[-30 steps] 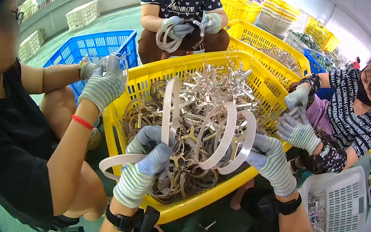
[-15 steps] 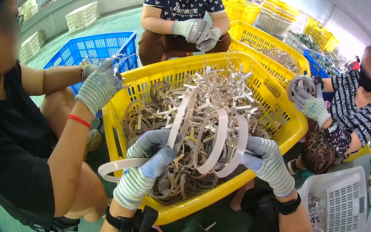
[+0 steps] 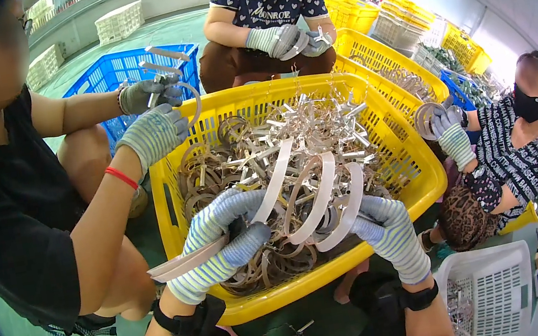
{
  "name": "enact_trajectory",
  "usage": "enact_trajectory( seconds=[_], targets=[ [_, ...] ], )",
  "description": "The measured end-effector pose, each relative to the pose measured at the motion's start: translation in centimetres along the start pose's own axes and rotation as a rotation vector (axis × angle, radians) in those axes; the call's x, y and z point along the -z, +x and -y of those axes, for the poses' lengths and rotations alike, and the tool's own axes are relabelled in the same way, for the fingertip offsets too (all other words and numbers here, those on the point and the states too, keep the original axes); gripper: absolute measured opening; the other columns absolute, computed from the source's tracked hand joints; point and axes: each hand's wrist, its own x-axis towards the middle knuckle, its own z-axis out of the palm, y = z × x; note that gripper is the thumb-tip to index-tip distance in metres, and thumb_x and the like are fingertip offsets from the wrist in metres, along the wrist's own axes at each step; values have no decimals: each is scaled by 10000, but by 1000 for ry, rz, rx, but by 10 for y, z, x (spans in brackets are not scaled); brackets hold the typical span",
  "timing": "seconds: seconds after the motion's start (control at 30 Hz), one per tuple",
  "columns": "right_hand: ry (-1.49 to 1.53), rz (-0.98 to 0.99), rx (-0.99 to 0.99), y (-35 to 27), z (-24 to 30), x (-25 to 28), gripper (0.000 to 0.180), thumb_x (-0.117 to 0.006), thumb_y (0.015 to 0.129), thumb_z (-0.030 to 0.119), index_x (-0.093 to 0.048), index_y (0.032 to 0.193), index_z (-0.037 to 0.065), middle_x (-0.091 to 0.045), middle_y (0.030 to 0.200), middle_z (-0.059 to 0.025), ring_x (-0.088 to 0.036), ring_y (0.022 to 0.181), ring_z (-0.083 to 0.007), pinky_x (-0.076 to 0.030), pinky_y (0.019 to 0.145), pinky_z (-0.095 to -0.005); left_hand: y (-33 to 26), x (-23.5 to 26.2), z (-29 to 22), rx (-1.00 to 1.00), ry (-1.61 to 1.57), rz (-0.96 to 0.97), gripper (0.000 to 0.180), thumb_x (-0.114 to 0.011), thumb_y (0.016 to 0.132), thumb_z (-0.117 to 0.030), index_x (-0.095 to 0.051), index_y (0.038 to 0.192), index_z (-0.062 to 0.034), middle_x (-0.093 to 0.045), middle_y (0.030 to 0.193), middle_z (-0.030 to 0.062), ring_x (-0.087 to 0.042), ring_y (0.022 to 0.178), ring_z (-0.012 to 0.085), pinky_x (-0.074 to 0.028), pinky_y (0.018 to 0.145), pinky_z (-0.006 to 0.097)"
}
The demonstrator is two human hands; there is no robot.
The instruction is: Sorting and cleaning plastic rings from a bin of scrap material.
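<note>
Your left hand (image 3: 211, 223), in a striped glove, is closed around a pale curled strip (image 3: 330, 197), with a flat end poking out to the left past your wrist and another length rising from your fingers to the far right. Your right hand (image 3: 391, 226), gloved the same way, pinches the right side of the loops between fingers and thumb. The strip's wide loops hang between your two hands, above the near half of a yellow basket (image 3: 283, 299); whether it is all one piece, you cannot tell from here. Below them the basket is heaped with a pile of metal pieces (image 3: 318, 125), dull rings towards the near left and shinier bits towards the far side. You wear a black band (image 3: 177, 323) on your left wrist and a similar one on the right. To your left, a person in a black top (image 3: 15, 208) holds curved pieces over the basket's far left corner, with a blue crate (image 3: 119, 65) beyond. Across from you, a person in a heart-patterned top (image 3: 271, 2) grips a curved piece, and to your right a masked person (image 3: 518, 142) holds a bundle of rings (image 3: 424, 119). A white basket (image 3: 494, 301) stands near right.
</note>
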Motion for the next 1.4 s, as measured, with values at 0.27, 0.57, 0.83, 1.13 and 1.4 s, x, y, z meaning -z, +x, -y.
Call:
enact_trajectory(
  seconds=[0.27,0.57,0.83,1.13,1.4],
  targets=[
    [61,0,-28,2,8,0,291,-658,830,96,-633,1081,-49,-695,897,-101,-638,801,-113,-512,723,-254,9,2,1,-304,305,-6,332,-624,812,-80,-590,1135,-10,-557,854,86,-549,757,197,-438,685,298],
    [82,-4,-51,2,5,-2,284,-655,832,95,-634,1075,-52,-693,887,-92,-634,798,-105,-510,720,-248,9,4,-3,-332,370,49,420,-641,798,-25,-564,1210,-48,-559,889,122,-561,755,254,-459,686,335],
    [127,-45,-54,1,-1,-4,303,-687,819,124,-633,1061,-51,-694,900,-89,-629,806,-97,-505,708,-242,3,-6,-9,-236,384,-2,458,-673,774,-32,-569,1219,-56,-566,871,95,-543,692,203,-447,637,297],
    [157,-35,-141,3,0,-1,292,-651,864,237,-649,1003,-19,-662,778,-39,-588,674,-75,-470,603,-214,2,-11,-2,-237,270,-188,485,-685,773,-86,-552,1239,-74,-591,1102,75,-526,696,113,-426,604,231],
    [541,116,-322,-1,-8,-12,290,-606,889,323,-634,871,35,-545,582,-6,-458,476,-68,-386,499,-216,-3,-8,3,-30,-27,-330,336,-578,865,-76,-563,1200,-54,-606,1062,2,-480,763,44,-420,695,216]
  ],
)
